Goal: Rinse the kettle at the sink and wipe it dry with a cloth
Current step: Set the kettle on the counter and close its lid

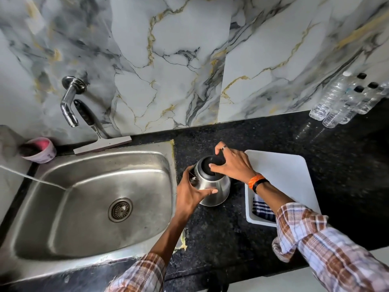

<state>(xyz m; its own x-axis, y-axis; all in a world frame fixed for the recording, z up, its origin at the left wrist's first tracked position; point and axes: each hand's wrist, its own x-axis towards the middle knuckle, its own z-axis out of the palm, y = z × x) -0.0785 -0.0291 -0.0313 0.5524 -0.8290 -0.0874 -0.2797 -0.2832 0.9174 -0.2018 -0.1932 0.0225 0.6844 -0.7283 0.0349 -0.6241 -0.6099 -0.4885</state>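
Note:
A steel kettle [216, 189] with a black lid stands upright on the black granite counter, just right of the steel sink [88, 207]. My left hand [189, 192] wraps around the kettle's left side near the spout. My right hand [233, 163] rests on top, its fingers gripping the black lid and handle area. A blue-and-white checked cloth [263, 209] lies in a white tray [282, 171] to the right, partly hidden by my right forearm. The wall tap [69, 106] above the sink shows no water running.
A squeegee [99, 131] leans on the marble wall behind the sink. A pink cup [40, 150] stands at the sink's back left corner. Several clear plastic bottles [345, 100] line the counter's back right. The sink basin holds only its drain [120, 209].

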